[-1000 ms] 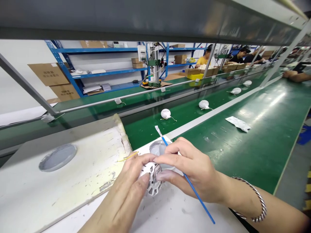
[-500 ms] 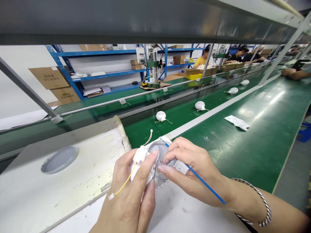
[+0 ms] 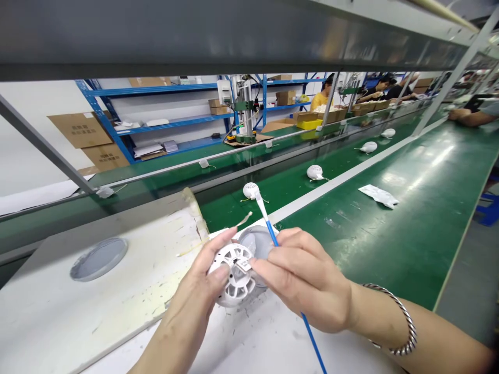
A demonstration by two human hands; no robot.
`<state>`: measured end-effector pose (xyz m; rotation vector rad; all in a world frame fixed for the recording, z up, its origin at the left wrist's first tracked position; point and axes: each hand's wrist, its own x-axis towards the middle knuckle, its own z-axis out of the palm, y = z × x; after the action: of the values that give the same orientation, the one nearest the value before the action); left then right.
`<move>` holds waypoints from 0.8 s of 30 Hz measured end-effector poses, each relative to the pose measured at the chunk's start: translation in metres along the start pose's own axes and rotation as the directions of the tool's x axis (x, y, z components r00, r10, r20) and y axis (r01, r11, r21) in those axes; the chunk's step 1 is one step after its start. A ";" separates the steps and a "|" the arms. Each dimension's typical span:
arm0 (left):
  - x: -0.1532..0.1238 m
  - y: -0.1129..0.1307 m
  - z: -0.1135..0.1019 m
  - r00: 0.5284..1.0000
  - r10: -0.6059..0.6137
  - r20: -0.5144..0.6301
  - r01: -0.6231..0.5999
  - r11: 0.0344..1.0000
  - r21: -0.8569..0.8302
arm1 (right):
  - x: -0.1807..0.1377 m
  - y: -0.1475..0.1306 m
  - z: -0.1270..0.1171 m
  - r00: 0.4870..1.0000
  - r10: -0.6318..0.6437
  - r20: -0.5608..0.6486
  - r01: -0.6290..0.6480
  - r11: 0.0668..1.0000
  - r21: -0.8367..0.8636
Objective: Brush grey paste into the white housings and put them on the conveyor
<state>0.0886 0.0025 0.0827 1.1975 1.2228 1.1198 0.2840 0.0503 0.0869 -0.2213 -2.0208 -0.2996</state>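
Observation:
My left hand (image 3: 202,280) grips a round white plastic housing (image 3: 234,298) by its edge. The housing's slotted face is turned toward me, and a wire with a small connector (image 3: 245,218) sticks out behind it. In my right hand (image 3: 312,275) is a slim blue stick (image 3: 272,232) with a pale tip pointing away from me. That hand's thumb and finger also touch a small white square piece (image 3: 244,264) at the housing's centre; whether it is attached cannot be told. Just behind the housing stands a round container of grey paste (image 3: 259,236), partly covered.
A grey-coated round lid (image 3: 99,258) lies on the white board (image 3: 47,311) at left. Several white round units, one of them here (image 3: 315,172), sit along the green belt. A white packet (image 3: 379,196) rests right of the metal rail (image 3: 343,179). A beam (image 3: 195,36) crosses overhead.
The housing has been turned so its slotted face shows instead of its wired side. The blue stick has swung, its pale tip now pointing forward and up, and my right fingers touch the square piece.

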 end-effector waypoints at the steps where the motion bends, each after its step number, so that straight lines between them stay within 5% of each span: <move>1: -0.001 0.001 0.001 0.999 -0.040 0.028 0.042 0.998 -0.052 | 0.000 0.001 -0.002 0.999 -0.049 0.017 0.049 0.999 0.002; 9: -0.007 0.002 0.013 0.999 -0.011 0.045 0.014 0.999 -0.048 | 0.008 0.001 -0.012 0.988 -0.126 0.092 0.122 0.991 0.046; 20: -0.009 0.001 0.009 0.998 0.003 0.061 -0.002 1.000 -0.011 | -0.004 -0.001 -0.014 0.991 -0.057 0.122 0.051 0.997 0.050; 24: -0.007 0.004 0.007 0.986 -0.044 0.159 0.053 0.997 -0.050 | -0.005 -0.001 -0.012 0.987 -0.077 0.143 0.072 0.997 0.039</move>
<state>0.0956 -0.0048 0.0873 1.1862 1.0889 0.9966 0.2957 0.0455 0.0878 -0.1500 -2.1793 -0.3037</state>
